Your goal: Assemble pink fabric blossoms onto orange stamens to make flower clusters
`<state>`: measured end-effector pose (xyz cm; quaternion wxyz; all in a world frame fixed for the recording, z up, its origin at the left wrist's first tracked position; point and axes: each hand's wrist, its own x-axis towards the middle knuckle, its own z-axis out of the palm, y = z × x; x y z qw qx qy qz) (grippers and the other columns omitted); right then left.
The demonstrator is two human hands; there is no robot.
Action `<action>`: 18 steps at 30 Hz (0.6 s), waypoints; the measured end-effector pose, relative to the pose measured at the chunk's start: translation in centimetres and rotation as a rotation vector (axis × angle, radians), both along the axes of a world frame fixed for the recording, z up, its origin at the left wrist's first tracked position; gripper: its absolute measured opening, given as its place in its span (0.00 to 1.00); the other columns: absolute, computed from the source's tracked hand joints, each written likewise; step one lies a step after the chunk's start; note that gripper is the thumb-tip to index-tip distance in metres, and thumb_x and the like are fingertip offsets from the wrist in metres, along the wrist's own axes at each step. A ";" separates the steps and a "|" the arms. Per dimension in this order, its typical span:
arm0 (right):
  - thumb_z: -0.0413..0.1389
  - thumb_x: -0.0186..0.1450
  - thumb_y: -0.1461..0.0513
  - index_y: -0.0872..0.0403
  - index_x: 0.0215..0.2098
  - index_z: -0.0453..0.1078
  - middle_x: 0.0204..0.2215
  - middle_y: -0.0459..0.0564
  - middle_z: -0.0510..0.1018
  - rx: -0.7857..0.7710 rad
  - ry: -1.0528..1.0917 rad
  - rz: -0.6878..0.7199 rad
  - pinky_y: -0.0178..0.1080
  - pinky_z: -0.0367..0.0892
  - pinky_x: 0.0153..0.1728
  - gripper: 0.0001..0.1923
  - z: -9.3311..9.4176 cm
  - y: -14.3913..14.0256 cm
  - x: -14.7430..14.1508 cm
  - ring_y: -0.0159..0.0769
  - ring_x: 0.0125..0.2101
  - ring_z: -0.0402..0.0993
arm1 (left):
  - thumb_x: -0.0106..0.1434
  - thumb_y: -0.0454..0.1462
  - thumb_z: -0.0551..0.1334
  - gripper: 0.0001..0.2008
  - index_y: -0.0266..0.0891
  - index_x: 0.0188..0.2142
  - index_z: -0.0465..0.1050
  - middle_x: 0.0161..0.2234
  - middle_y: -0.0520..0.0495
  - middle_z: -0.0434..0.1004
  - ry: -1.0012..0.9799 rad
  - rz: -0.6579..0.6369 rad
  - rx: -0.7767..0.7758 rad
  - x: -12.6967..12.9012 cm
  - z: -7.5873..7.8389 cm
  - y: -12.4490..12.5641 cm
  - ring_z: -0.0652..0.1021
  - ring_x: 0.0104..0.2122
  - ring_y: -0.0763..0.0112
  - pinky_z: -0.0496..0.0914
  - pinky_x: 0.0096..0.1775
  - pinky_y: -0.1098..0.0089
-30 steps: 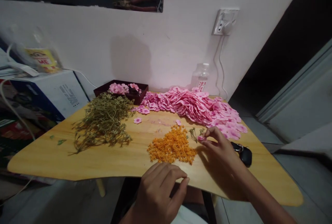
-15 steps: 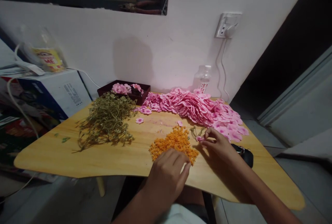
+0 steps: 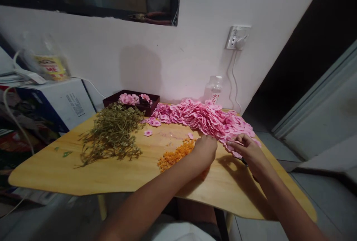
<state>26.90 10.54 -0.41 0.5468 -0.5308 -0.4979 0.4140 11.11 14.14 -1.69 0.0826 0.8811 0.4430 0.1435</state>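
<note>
My left hand (image 3: 205, 152) is closed above the right side of a heap of small orange flower pieces (image 3: 174, 158). Its fingertips are turned away from me, so what they hold, if anything, is hidden. Over the near right edge of a large pile of pink fabric flowers (image 3: 206, 116) is my right hand (image 3: 248, 153), thumb and fingers apart, nothing visible between them. One loose pink flower (image 3: 190, 136) lies between the orange heap and the pile. A dark object, partly covered by my right hand, sits beside it.
A bundle of green-brown artificial stems (image 3: 115, 133) lies on the wooden table (image 3: 83, 181) at left. Behind it stands a dark tray (image 3: 154, 103) with pink blossoms. A clear bottle (image 3: 214, 90) stands by the wall, below a socket (image 3: 238, 38). Boxes (image 3: 67, 101) adjoin the left side.
My left hand has moved forward and right, across the orange heap, to where a small stem sprig lay. My right hand has shifted right, away from that spot, onto the pink flowers.
</note>
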 end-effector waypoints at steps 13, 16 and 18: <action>0.68 0.48 0.57 0.51 0.23 0.54 0.21 0.40 0.65 0.081 0.080 -0.045 0.31 0.61 0.23 0.23 1.9 -2.4 -2.0 0.29 0.23 0.65 | 0.63 0.34 0.55 0.06 0.39 0.38 0.69 0.35 0.49 0.77 -0.513 0.012 0.068 -3.3 2.5 -3.8 0.75 0.36 0.68 0.65 0.43 0.65; 0.68 0.48 0.58 0.51 0.23 0.53 0.21 0.41 0.66 0.106 0.106 0.000 0.32 0.65 0.27 0.24 2.6 -3.4 -3.0 0.30 0.24 0.68 | 0.62 0.35 0.57 0.04 0.39 0.34 0.70 0.32 0.50 0.76 -0.690 0.021 0.080 -4.7 2.9 -5.9 0.74 0.34 0.69 0.66 0.40 0.67; 0.67 0.49 0.59 0.51 0.22 0.54 0.22 0.42 0.70 0.122 0.100 0.043 0.33 0.66 0.29 0.23 3.1 -4.0 -3.8 0.31 0.25 0.70 | 0.62 0.36 0.58 0.05 0.38 0.33 0.71 0.30 0.50 0.75 -0.753 0.047 0.091 -5.5 3.0 -7.1 0.73 0.31 0.70 0.66 0.37 0.68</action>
